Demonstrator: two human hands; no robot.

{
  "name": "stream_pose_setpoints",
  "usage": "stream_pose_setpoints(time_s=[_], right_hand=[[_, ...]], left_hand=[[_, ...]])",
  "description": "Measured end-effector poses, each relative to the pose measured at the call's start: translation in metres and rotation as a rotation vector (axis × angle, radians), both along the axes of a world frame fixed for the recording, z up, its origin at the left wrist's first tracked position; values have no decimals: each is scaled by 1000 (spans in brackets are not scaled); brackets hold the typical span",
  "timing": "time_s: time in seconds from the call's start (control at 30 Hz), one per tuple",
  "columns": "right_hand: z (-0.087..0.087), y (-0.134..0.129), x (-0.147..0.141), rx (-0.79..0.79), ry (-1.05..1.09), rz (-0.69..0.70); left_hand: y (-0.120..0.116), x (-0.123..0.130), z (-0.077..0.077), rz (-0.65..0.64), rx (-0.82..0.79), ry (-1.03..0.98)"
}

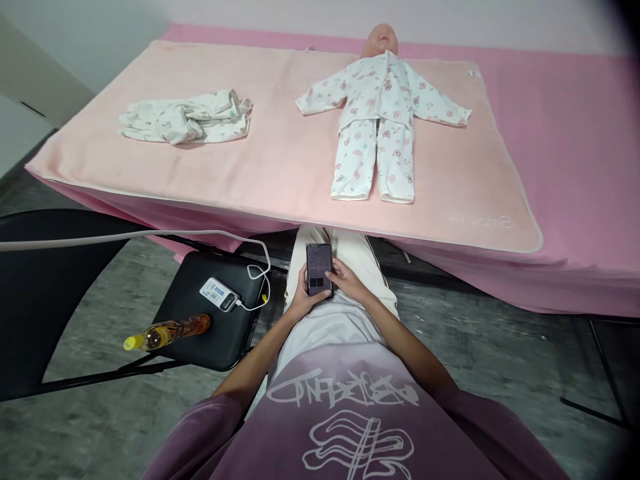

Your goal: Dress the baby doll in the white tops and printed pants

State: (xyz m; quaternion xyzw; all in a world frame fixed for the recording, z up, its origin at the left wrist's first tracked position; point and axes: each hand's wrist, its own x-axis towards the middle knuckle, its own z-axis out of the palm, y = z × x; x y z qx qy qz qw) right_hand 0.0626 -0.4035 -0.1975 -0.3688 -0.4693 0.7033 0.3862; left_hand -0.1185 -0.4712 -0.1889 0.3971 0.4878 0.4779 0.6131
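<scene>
A dark smartphone (319, 263) is held low over my lap with its lit screen facing up. My left hand (305, 297) is closed around its lower left side, thumb across the bottom edge. From the other side, my right hand (346, 277) grips the right edge, its thumb on the screen. Beyond the phone, on a pale pink mat (280, 180), a baby doll (383, 41) lies on its back in a patterned white top (375, 90) and matching pants (395, 160). A crumpled piece of patterned white cloth (187, 119) rests left of the doll.
At my left, a black folding chair (200, 267) carries a power bank (219, 293) with a white cable (257, 305) and a yellow-capped bottle (173, 332) lying on its side. Pink cloth (565, 200) covers the table and hangs over its front edge. Metal legs (607, 373) stand at the right.
</scene>
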Motion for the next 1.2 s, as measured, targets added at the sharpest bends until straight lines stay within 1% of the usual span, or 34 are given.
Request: stream_pose_setpoints(time_s=[0.13, 0.23, 0.33, 0.43, 0.53, 0.67, 0.73, 0.8, 0.87, 1.0, 1.2], right_hand=[[11, -1, 0, -22, 29, -8], [22, 0, 0, -82, 49, -25], [31, 4, -3, -131, 30, -74], [35, 13, -9, -130, -10, -132], [37, 22, -15, -82, -93, -185], [38, 28, -22, -39, -269, -232], [39, 29, -25, -34, -349, -266], [40, 29, -28, -29, -393, -303], [40, 29, -31, -28, -394, -326], [41, 29, -32, -33, -345, -345], [38, 29, -31, -72, -257, -359]], left_hand=[[-1, 1, 4, -3, -12, -24], [0, 1, 7, -15, -12, -30], [1, -1, 11, -37, -23, -60], [1, -3, 15, -60, -45, -95], [1, -5, 13, -58, -80, -128], [1, -4, 9, 1, -121, -199], [2, -5, 9, 24, -175, -275], [2, -8, 14, 33, -238, -345], [2, -11, 20, 30, -276, -377], [0, -18, 32, -5, -293, -386], [-3, -19, 40, -94, -258, -373]])
